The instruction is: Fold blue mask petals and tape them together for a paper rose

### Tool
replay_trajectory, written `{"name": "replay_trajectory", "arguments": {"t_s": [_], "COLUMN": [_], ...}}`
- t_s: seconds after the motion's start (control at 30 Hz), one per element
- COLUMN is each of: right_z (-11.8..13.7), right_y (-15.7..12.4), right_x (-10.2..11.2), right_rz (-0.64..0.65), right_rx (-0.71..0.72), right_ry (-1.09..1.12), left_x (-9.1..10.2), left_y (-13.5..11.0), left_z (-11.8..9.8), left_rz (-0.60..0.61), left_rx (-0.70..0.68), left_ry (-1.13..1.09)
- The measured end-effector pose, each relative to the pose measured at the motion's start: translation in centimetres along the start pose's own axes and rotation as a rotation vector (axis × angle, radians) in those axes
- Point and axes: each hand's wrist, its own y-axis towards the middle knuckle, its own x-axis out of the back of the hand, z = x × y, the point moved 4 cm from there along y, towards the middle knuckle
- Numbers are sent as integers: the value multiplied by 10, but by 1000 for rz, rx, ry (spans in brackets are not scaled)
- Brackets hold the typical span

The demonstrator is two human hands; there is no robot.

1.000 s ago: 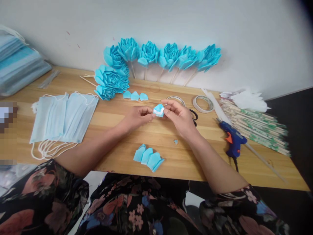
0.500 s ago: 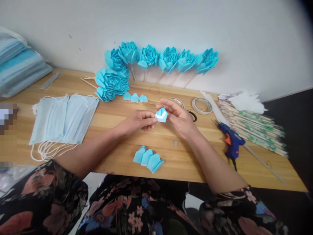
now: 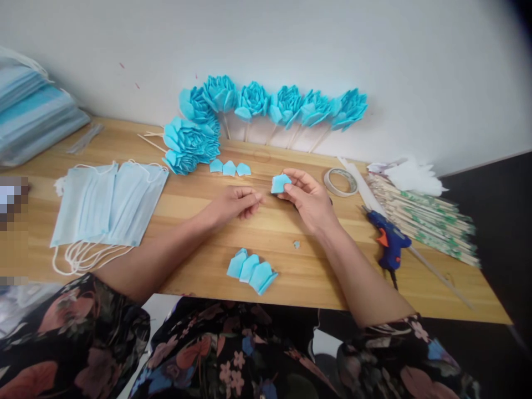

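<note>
right hand point(image 3: 311, 200): pinching a lil folded blue petal point(image 3: 280, 183)
left hand point(image 3: 230, 204): half-open, empty, resting on bench point(image 3: 291, 266)

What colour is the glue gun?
The glue gun is blue with an orange trigger; head view.

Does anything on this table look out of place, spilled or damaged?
Nothing is spilled or damaged. A tiny blue scrap lies loose on the table near the right hand, which pinches a folded blue piece. One blue flower lies on its side, while the other flowers lean against the wall.
</note>
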Motion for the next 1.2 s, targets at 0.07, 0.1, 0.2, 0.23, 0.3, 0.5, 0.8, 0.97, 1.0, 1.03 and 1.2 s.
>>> {"name": "replay_trajectory", "arguments": {"t_s": [0.07,0.1,0.2,0.23,0.3,0.5,0.8,0.97,1.0,1.03,1.2], "right_z": [1,1,3,3,3,-5,25,61,64,65,47], "right_y": [4,7,23,30,47,85,58,-25,-44,-63,-139], "right_x": [3,4,3,2,-3,-25,-32,-43,-46,-49,-67], "right_rz": [-29,-26,30,53,85,165,235,413,471,524,692], "right_rx": [-11,-19,-11,7,63,173,573,585,566,553,518], "right_ry": [-16,-46,-230,-322,-528,-942,-1218,-1166,-1162,-1157,-1208], "left_x": [9,14,24,27,31,35,34,24,21,17,-2], "left_y": [3,3,4,4,3,3,6,6,5,4,-4], "left_z": [-1,-2,-6,-7,-9,-11,-11,-10,-11,-11,-16], "left_rz": [-133,-188,-299,-326,-368,-413,-407,-308,-275,-238,-71], "left_rx": [-35,-55,-109,-120,-133,-150,-156,-234,-253,-271,-291], "left_ry": [-18,-34,-77,-87,-100,-118,-48,107,140,177,356]}}
